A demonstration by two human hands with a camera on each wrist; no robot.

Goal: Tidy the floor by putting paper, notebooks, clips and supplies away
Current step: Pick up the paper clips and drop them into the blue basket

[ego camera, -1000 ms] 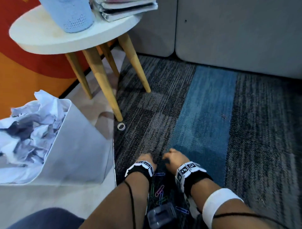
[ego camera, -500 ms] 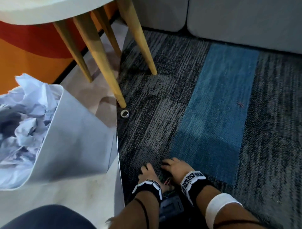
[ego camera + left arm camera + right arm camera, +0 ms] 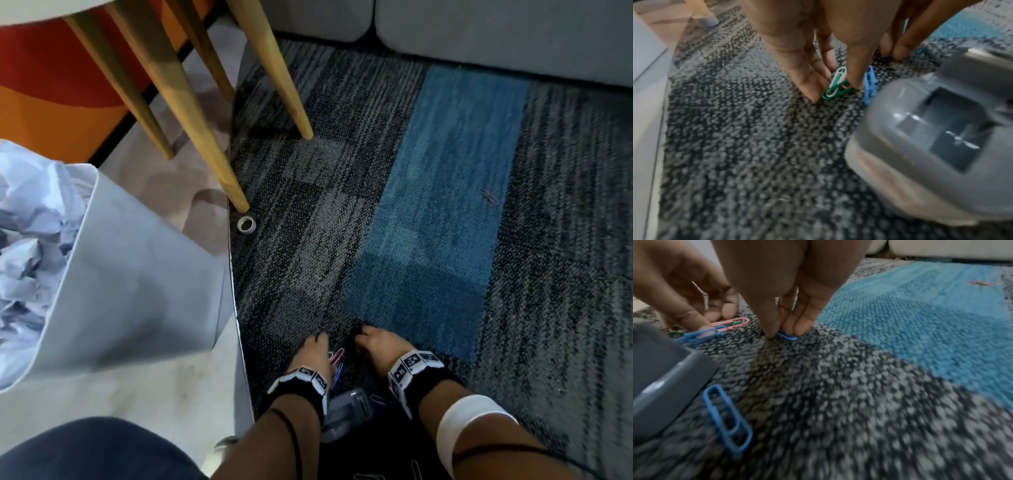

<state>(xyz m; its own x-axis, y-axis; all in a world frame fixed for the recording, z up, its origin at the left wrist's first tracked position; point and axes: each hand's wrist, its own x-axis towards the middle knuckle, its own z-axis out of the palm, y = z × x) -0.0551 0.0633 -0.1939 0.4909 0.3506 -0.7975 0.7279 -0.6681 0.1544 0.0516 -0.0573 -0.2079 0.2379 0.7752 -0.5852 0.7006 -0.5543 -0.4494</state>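
Note:
Coloured paper clips lie on the dark carpet in front of me. My left hand (image 3: 835, 91) pinches a bunch of them, green and white clips (image 3: 836, 84) in its wrist view, pink and blue clips (image 3: 723, 326) from the right wrist. My right hand (image 3: 784, 334) pinches a single blue clip (image 3: 788, 337) against the carpet, close beside the left hand (image 3: 311, 351). A grey plastic clip box (image 3: 937, 138) stands open just behind both wrists (image 3: 347, 407). One loose blue clip (image 3: 727, 418) lies beside the box. A lone pink clip (image 3: 489, 196) lies far right on the blue carpet stripe.
A white bin (image 3: 130, 291) full of crumpled paper (image 3: 30, 219) stands at the left on the bare floor. Wooden table legs (image 3: 191, 113) rise behind it, with a small tape roll (image 3: 246, 224) at one foot. A grey sofa base (image 3: 496, 37) bounds the far side.
The head view has tipped downward, so the table top has left the picture. Both hands stayed low on the carpet; pink and blue clips now show at the left hand.

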